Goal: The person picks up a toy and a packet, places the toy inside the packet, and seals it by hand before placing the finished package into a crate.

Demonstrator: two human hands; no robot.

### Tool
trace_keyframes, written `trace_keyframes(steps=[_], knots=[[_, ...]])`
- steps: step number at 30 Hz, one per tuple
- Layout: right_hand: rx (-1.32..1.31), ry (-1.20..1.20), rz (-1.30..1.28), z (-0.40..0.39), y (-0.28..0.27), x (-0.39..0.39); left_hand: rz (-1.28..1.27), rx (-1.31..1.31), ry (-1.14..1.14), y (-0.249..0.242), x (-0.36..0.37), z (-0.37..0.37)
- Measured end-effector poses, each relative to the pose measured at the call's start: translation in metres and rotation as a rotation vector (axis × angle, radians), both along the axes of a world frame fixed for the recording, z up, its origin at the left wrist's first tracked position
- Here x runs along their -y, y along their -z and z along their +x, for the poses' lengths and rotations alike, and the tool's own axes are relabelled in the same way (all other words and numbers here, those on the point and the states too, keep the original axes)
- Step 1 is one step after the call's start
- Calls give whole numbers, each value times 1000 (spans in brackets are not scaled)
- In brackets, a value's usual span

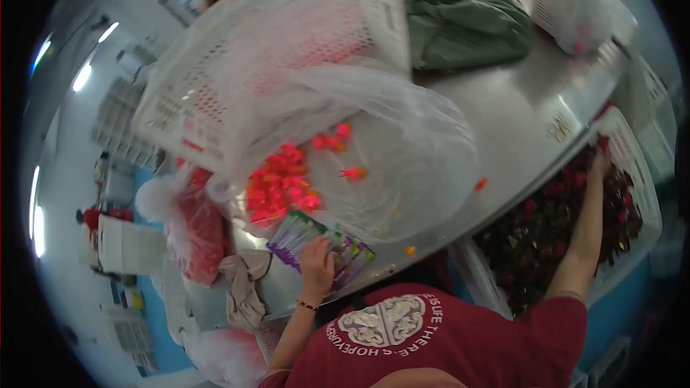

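My left hand [316, 264] rests on a purple and green printed packet [289, 238] near the table's front edge, its fingers bent around part of it. Just beyond lies a pile of bright pink-red small pieces [282, 188] with orange bits, on a clear plastic bag [410, 165]. Stretched far to the right, my right hand [601, 164] is over a white crate [647, 194]. Its fingers look closed on a small red piece [603, 144], though this is blurred. Dark red and green wrapped-looking pieces [560, 226] fill the crate.
A large white perforated basket [381, 0] tilts on the metal table [503, 115] behind the bag. Dark green cloth [463, 21] lies at the back. Left are a bag of red pieces [198, 230] and a beige cloth [246, 287]. Rubber bands [558, 128] lie at the right.
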State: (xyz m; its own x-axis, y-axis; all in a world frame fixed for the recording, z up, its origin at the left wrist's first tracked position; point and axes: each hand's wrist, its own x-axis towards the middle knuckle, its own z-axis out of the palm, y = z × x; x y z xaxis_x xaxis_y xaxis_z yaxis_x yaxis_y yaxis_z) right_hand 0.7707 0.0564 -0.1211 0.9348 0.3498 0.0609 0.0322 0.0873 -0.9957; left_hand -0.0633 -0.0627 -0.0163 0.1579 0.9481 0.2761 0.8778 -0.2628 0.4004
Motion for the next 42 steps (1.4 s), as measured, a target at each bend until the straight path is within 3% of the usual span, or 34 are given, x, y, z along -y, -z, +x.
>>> trace_keyframes(steps=[1,2,3,5,9,10,13,15,17,18,20,23,27,29,32,35,42], knots=[[230,122,-409,-13,-12,7,-1,-3,-10,-1,-2,-1],[378,171,-647,-52,-45,14,33,7,-18,-4,-2,-1],[516,211,-461,-55,-25,13,56,22,-16,-5,-2,0],[542,96,-197,-140,-59,10,82,40,-47,-3,-1,0],[529,-390,-28,-354,-132,7,65,42,-18,2,-4,1],[470,-566,139,-398,-122,-1,69,49,-16,1,-5,1],[472,-1134,66,-535,-143,-5,86,14,-15,1,-6,2],[719,-1397,61,-601,-130,-12,99,-30,-4,3,-8,0],[1072,-1403,237,-653,-113,-20,119,-38,-32,-2,-7,3],[1083,-1412,246,-672,-108,-21,138,-57,-48,-5,-7,5],[1400,-1202,148,-698,-100,-22,129,-36,-20,-8,-6,6],[1431,-1354,2,-706,-92,-23,100,-12,26,-6,-3,4],[1313,-1420,-56,-699,-90,-22,82,-16,15,6,-4,4],[1298,-1255,120,-703,-98,-22,78,-20,11,10,-5,4],[1349,-1212,235,-718,-99,-29,99,-39,1,12,-6,6],[1330,-1368,182,-724,-93,-28,117,8,-24,-5,1,13],[1261,-1322,149,-717,-92,-24,88,-44,6,0,1,11]])
